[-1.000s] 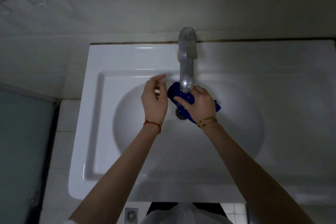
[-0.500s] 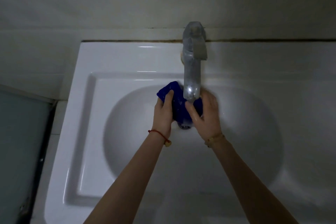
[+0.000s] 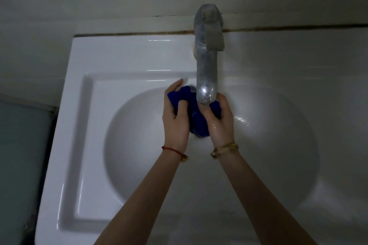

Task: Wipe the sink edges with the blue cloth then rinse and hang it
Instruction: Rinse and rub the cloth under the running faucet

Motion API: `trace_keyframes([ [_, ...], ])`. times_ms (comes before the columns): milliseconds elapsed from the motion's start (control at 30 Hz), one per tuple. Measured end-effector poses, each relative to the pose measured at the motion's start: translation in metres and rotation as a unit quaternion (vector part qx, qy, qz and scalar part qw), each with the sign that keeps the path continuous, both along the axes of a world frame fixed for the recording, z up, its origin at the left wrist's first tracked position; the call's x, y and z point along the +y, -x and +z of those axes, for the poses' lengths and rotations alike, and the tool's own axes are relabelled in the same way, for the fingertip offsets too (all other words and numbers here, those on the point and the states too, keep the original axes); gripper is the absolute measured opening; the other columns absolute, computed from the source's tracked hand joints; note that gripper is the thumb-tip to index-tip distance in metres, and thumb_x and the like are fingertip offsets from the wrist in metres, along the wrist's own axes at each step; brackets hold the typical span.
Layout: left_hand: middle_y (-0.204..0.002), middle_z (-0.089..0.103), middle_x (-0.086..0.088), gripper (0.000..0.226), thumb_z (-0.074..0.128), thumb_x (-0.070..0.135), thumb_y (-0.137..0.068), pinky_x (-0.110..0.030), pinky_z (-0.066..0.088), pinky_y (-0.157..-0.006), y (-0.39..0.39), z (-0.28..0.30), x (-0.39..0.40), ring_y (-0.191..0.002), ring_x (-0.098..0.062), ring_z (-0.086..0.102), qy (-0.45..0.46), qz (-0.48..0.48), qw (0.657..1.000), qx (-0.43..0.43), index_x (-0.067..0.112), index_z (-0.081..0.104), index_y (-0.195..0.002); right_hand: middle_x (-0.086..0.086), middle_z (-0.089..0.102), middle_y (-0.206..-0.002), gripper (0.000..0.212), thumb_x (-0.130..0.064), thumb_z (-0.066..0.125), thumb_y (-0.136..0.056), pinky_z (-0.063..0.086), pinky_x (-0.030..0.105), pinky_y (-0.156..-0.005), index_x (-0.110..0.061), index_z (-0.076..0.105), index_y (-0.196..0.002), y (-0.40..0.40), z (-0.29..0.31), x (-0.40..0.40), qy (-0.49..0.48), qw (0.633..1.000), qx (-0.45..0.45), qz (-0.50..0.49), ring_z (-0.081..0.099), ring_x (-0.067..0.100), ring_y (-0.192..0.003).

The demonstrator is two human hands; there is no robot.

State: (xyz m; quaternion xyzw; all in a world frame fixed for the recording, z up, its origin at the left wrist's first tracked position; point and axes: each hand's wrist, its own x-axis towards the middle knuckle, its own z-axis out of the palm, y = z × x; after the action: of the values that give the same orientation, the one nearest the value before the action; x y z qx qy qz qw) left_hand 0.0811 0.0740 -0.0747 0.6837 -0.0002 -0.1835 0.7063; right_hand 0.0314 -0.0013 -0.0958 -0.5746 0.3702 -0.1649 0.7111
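- At the far left, a dull teal surface (image 3: 18, 165) runs along beside the white sink (image 3: 83, 125), which fills most of the view.
- Moving right, the sink's flat left rim steps down into a round bowl (image 3: 139, 165), with bright glints on the glazed edges.
- Over the bowl, the left hand (image 3: 175, 121) grips the blue cloth (image 3: 196, 121), its fingers curled round the cloth's upper left part and its thumb pressed into the folds; a red string bracelet (image 3: 171, 150) circles that wrist.
- The blue cloth is bunched between the two hands, held above the middle of the bowl and just under the spout of the metal tap (image 3: 207, 61); its lower end hangs down between the wrists.
- The tap stands on the sink's back ledge and reaches forward over the bowl.
- The right hand (image 3: 220, 123) holds the cloth's right side, fingers wrapped round it beneath the spout; its skin looks wet, and a gold bracelet (image 3: 224, 149) sits on the wrist.
- Right of that hand, small water drops (image 3: 242, 119) shine on the bowl wall.
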Motion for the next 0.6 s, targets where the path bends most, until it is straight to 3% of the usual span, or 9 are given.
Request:
trace_keyframes([
  [67, -0.107, 0.067, -0.002, 0.026, 0.044, -0.001, -0.099, -0.024, 0.054, -0.085, 0.007, -0.003, -0.005, -0.094, -0.010, 0.064, -0.021, 0.008, 0.999, -0.029, 0.010, 0.058, -0.119, -0.003, 0.068, -0.103, 0.039, -0.046, 0.069, -0.076, 0.055, 0.037, -0.084, -0.024, 0.061, -0.107, -0.002, -0.003, 0.009, 0.014, 1.000, 0.009, -0.020, 0.064, 0.013, -0.097],
  [133, -0.084, 0.066, 0.009, 0.012, 0.048, 0.006, -0.101, -0.018, 0.051, -0.074, 0.013, -0.007, -0.013, -0.078, -0.003, 0.062, -0.037, 0.025, 0.998, -0.034, 0.009, 0.060, -0.101, -0.016, 0.063, -0.076, 0.015, -0.039, 0.067, -0.084, 0.050, 0.026, -0.068, -0.028, 0.057, -0.084, -0.007, -0.005, 0.017, 0.048, 0.996, 0.041, -0.058, 0.060, 0.001, -0.074],
  [233, -0.060, 0.052, 0.018, 0.025, 0.052, 0.010, -0.101, -0.013, 0.044, -0.062, 0.013, -0.015, -0.022, -0.060, 0.002, 0.048, -0.042, 0.052, 0.998, -0.017, 0.017, 0.051, -0.077, -0.014, 0.047, -0.052, 0.028, -0.033, 0.063, -0.085, 0.040, 0.019, -0.054, -0.027, 0.045, -0.064, -0.014, -0.008, 0.018, 0.093, 0.987, 0.088, -0.100, 0.046, -0.002, -0.050],
  [367, -0.053, 0.042, 0.019, 0.041, 0.052, 0.003, -0.099, -0.013, 0.040, -0.058, 0.008, -0.024, -0.025, -0.055, 0.001, 0.039, -0.034, 0.050, 0.998, -0.002, 0.020, 0.039, -0.064, -0.008, 0.040, -0.052, 0.033, -0.026, 0.062, -0.083, 0.033, 0.013, -0.045, -0.019, 0.039, -0.061, -0.018, -0.011, 0.009, 0.161, 0.978, 0.104, -0.087, 0.042, 0.001, -0.046],
  [600, -0.043, 0.037, 0.017, 0.052, 0.053, -0.002, -0.095, -0.010, 0.030, -0.049, 0.005, -0.022, -0.027, -0.045, 0.001, 0.035, -0.072, 0.063, 0.994, -0.047, 0.023, 0.031, -0.055, -0.012, 0.037, -0.048, 0.043, -0.008, 0.054, -0.091, 0.029, 0.008, -0.044, -0.026, 0.036, -0.056, -0.014, -0.017, 0.003, 0.252, 0.964, 0.052, -0.067, 0.043, 0.001, -0.043],
])
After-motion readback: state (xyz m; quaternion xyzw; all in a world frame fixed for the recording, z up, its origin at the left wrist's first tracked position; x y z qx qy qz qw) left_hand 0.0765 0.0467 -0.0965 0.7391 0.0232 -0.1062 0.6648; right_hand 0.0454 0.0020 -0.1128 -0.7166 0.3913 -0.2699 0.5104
